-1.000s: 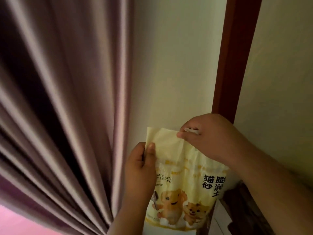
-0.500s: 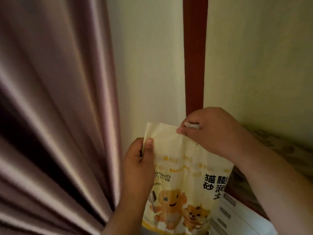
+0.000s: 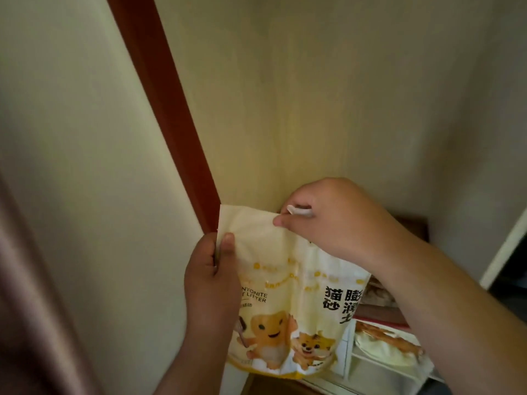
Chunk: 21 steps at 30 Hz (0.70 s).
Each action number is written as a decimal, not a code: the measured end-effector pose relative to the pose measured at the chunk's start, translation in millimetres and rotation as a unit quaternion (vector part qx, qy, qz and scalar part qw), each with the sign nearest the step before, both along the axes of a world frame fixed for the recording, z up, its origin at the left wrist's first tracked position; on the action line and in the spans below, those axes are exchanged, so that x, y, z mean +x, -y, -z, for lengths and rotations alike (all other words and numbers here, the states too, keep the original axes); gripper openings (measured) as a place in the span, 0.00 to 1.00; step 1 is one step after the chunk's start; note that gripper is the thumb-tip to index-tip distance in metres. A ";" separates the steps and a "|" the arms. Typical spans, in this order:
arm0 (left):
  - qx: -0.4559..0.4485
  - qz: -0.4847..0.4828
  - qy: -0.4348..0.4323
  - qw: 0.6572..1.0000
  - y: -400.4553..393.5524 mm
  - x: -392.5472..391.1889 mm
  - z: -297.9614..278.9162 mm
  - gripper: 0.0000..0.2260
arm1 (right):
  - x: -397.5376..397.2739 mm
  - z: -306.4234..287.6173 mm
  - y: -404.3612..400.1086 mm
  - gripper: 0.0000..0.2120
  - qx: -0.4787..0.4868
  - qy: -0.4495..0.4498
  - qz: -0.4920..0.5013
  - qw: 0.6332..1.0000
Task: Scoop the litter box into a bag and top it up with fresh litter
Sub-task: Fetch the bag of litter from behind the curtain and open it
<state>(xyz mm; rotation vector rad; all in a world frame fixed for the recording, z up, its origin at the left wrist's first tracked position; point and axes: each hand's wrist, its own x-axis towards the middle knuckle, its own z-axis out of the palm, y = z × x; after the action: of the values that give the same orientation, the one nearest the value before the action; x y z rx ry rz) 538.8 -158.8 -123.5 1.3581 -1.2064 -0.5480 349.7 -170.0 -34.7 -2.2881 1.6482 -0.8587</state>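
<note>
A pale yellow bag of bentonite cat litter [image 3: 288, 303], printed with cartoon animals, is held upright in front of me. My left hand [image 3: 211, 283] grips the bag's upper left edge, thumb pressed on the front. My right hand [image 3: 328, 218] pinches the top right corner, where a small white tab [image 3: 299, 210] shows between its fingers. The litter box and any scoop are out of view.
A cream wall [image 3: 342, 95] with a red-brown wooden post [image 3: 168, 121] stands close ahead. A mauve curtain [image 3: 25, 295] hangs at the far left. Lower right sits a white shelf unit [image 3: 393, 357] holding pale items.
The view has swung right, so the curtain has slid almost out of frame and the post now leans left. Both hands keep the same hold on the bag's top.
</note>
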 end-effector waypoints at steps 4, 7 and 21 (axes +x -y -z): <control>-0.002 0.050 -0.016 0.999 6.8 -49.6 -5.3 0.12 | -47.7 -6.6 -9.5 0.13 0.001 0.019 0.054 0.998; 0.004 0.089 -0.027 0.996 11.5 -87.2 -2.3 0.13 | -84.8 -5.7 -17.3 0.12 0.019 0.045 0.089 0.995; 0.025 0.281 -0.005 0.959 47.5 -209.3 8.5 0.12 | -179.2 -8.5 -51.7 0.11 0.055 -0.018 0.307 0.950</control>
<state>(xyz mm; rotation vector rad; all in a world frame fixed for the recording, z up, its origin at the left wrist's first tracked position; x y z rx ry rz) 329.5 -206.3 -132.0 1.0392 -1.5862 -0.9854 170.5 -118.2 -26.2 -1.7300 2.4069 -0.7997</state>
